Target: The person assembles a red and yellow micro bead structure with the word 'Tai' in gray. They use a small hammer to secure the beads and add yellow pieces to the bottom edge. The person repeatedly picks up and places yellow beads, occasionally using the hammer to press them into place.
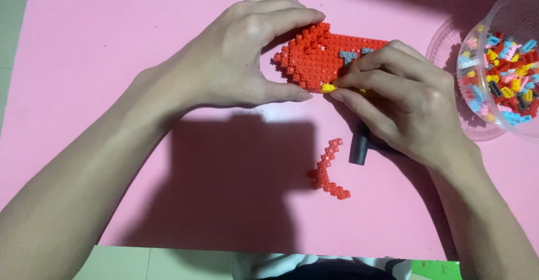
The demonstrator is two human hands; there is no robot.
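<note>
While the left hand (241,55) grips the largely built red brick model (320,58) on the pink worktop (112,44), the right hand (398,97) pinches a yellow brick (328,88) against its edge, a red sub-assembly (329,170) lying unattached nearby and loose bricks remaining in the clear tub (502,72).

pink table surface (112,44) fills view; pale tiled floor (11,27) at left edge; hard shadows from overhead light.
</note>
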